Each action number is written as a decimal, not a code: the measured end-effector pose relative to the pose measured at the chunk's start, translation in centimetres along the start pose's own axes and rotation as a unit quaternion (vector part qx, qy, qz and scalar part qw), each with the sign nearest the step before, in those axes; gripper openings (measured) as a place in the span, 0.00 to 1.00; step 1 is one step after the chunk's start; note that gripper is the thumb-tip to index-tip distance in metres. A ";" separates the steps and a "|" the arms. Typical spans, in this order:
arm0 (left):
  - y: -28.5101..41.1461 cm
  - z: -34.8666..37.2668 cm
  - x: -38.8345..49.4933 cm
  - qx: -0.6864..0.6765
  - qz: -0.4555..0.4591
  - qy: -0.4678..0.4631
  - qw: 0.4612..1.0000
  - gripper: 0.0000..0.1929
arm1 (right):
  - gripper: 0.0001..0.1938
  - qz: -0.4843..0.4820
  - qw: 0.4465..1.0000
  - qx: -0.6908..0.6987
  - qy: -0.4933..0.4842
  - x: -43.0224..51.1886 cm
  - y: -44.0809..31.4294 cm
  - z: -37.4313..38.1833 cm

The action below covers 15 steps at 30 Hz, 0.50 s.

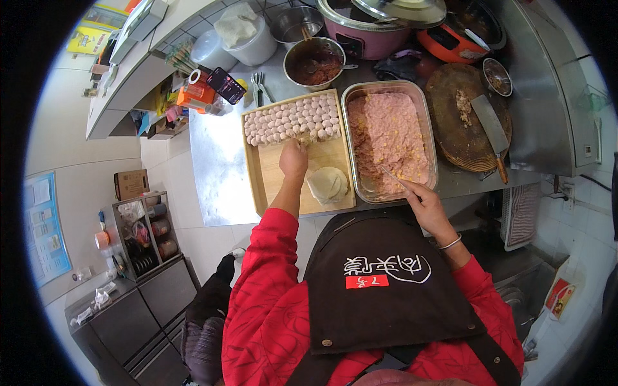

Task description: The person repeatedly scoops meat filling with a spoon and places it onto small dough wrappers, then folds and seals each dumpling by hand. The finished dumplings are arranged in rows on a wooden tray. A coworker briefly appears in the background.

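My left hand [293, 158] reaches over the wooden tray [250, 181], its fingertips at the near edge of the rows of small filled dumplings [292, 116]; whether it holds one cannot be told. A stack of thin dough wrappers [328, 184] lies in the tray, to the right of that wrist. With my right hand [425, 205] I grip a thin spatula [393, 176], its tip in the pink minced meat filling [391, 130] with yellow bits. The filling lies in a rectangular steel pan [433, 144] beside the tray.
Right of the pan, a cleaver [490, 123] rests on a round wooden chopping board [444, 140]. Behind stand a steel bowl of reddish sauce [314, 65], a pink cooker [367, 41] and an orange cooker [446, 44]. A phone [226, 86] stands at back left. Another person's leg [207, 299] shows lower left.
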<state>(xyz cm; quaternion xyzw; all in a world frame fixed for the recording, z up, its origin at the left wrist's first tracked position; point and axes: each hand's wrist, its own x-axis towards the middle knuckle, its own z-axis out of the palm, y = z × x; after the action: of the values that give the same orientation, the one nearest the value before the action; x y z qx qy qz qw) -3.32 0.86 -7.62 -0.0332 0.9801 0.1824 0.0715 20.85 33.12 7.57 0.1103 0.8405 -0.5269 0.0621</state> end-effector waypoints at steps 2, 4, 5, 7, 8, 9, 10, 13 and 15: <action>-0.6 -0.2 -0.6 0.007 -0.033 -0.024 0.999 0.15 | 0.17 -0.005 1.000 0.010 0.001 0.0 0.0 0.1; -0.9 -0.3 -1.2 -0.005 -0.018 -0.010 1.000 0.15 | 0.17 -0.004 1.000 0.014 0.003 0.0 -0.1 0.2; -1.0 -0.3 -1.3 -0.007 -0.014 -0.002 1.000 0.15 | 0.17 -0.004 1.000 0.015 0.006 -0.1 -0.1 0.2; -0.8 -0.2 -1.4 -0.023 0.010 0.008 1.000 0.16 | 0.17 0.001 1.000 0.014 0.005 -0.1 -0.1 0.3; -0.7 -0.2 -1.5 -0.028 0.019 0.016 0.999 0.16 | 0.17 0.017 1.000 0.009 0.002 -0.1 -0.1 0.3; -0.6 -0.2 -1.5 -0.023 0.027 0.017 0.999 0.16 | 0.17 0.002 1.000 0.011 0.002 -0.2 -0.1 0.3; -0.3 -0.2 -1.3 -0.018 0.035 0.020 0.999 0.16 | 0.17 0.000 1.000 0.008 0.002 -0.1 -0.1 0.3; 0.2 -0.3 -0.7 0.008 0.061 0.010 0.998 0.15 | 0.17 -0.005 1.000 0.006 0.001 0.0 -0.2 0.2; 0.4 -0.4 -0.4 0.030 0.078 0.003 0.996 0.14 | 0.17 -0.004 1.000 0.004 -0.003 0.0 -0.3 0.2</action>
<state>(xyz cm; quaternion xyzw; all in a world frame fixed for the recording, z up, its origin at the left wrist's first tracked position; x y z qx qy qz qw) -3.05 1.13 -7.08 0.0452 0.9848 0.1583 0.0547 20.77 32.81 7.73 0.1051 0.8386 -0.5309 0.0622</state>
